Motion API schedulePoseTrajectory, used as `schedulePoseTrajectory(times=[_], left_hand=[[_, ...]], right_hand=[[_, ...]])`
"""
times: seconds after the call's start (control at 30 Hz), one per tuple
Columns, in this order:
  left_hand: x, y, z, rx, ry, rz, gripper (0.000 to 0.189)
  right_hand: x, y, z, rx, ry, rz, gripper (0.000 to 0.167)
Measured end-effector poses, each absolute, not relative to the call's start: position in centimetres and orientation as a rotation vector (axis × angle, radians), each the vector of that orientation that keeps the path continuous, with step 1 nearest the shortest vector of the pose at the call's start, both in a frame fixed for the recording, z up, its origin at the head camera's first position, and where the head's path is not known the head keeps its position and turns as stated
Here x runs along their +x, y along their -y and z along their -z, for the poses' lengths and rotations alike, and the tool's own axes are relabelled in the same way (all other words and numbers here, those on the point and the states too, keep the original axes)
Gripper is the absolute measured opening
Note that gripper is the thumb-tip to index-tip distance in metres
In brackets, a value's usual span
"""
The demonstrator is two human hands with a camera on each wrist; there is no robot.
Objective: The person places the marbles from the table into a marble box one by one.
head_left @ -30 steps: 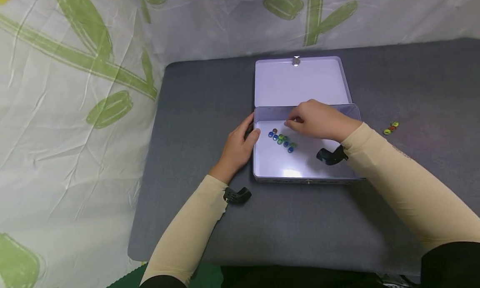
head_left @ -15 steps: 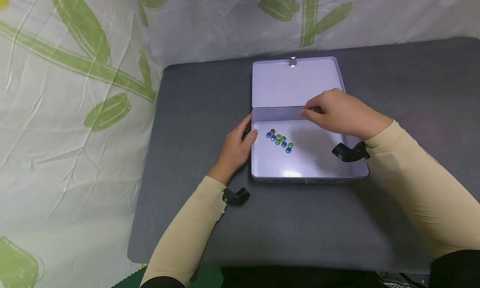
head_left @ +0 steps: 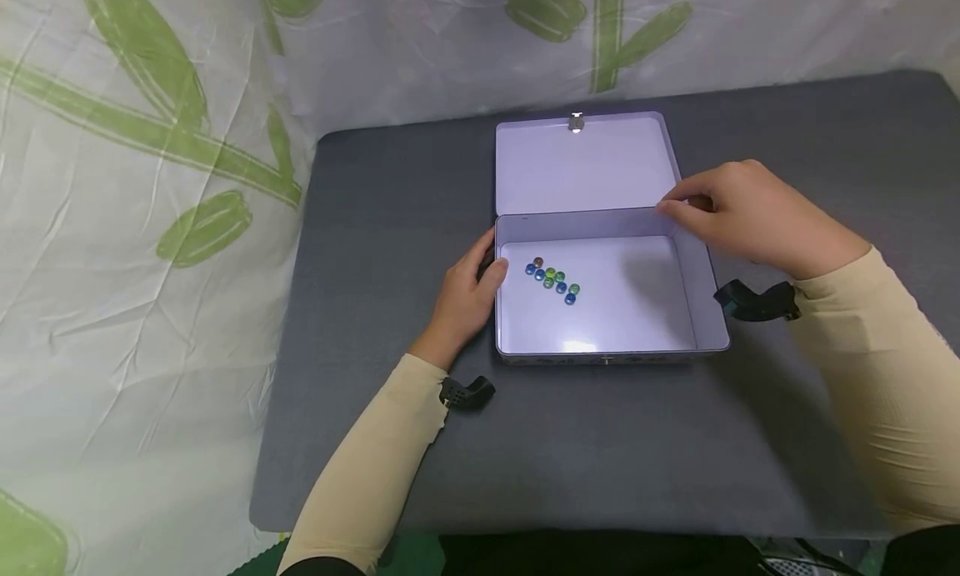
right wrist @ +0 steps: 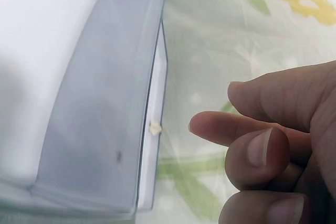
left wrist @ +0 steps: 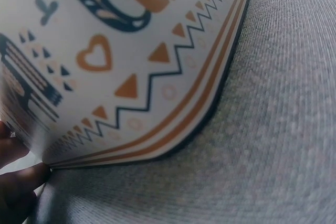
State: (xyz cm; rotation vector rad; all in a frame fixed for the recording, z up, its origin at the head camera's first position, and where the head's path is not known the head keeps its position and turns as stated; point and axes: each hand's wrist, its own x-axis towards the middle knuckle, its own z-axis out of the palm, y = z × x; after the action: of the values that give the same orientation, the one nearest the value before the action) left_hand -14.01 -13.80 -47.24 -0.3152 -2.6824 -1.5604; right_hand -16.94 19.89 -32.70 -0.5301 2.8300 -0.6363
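An open white metal box [head_left: 596, 326] stands on the grey table, several blue, green and brown glass marbles [head_left: 561, 288] spread over the left of its floor. My left hand [head_left: 463, 305] rests at its left side, thumb over the rim and fingers along the outer wall. In the left wrist view, fingertips [left wrist: 31, 177] touch the lower edge of the printed wall [left wrist: 121, 66]. Above the back right corner hovers my right hand [head_left: 757, 213]. Its fingers [right wrist: 210, 127] are loosely bent and hold nothing, with thumb and forefinger apart in the right wrist view.
The hinged lid [head_left: 585, 167] lies back behind the box, a metal clasp [head_left: 576, 122] at its far edge. A leaf-patterned sheet [head_left: 420, 67] hangs along the table's back and left sides. Black wrist cameras [head_left: 757, 301] jut from both sleeves.
My right hand has moved right, from over the marbles to the box's right rim. It now covers the spot where several marbles lay on the table. The left hand keeps its place.
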Motion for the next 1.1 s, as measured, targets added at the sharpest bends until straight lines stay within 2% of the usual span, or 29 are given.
schedulePoseTrajectory(times=[0.57, 1.1], left_hand=[[-13.8, 13.7, 47.0, -0.340, 2.691, 1.560, 0.067], [-13.7, 13.7, 47.0, -0.324, 2.703, 1.547, 0.069]], right_hand=[[-15.8, -26.6, 33.9, -0.225, -2.850, 0.648, 0.050], [-15.1, -30.3, 37.7, -0.197, -2.825, 0.607, 0.039]])
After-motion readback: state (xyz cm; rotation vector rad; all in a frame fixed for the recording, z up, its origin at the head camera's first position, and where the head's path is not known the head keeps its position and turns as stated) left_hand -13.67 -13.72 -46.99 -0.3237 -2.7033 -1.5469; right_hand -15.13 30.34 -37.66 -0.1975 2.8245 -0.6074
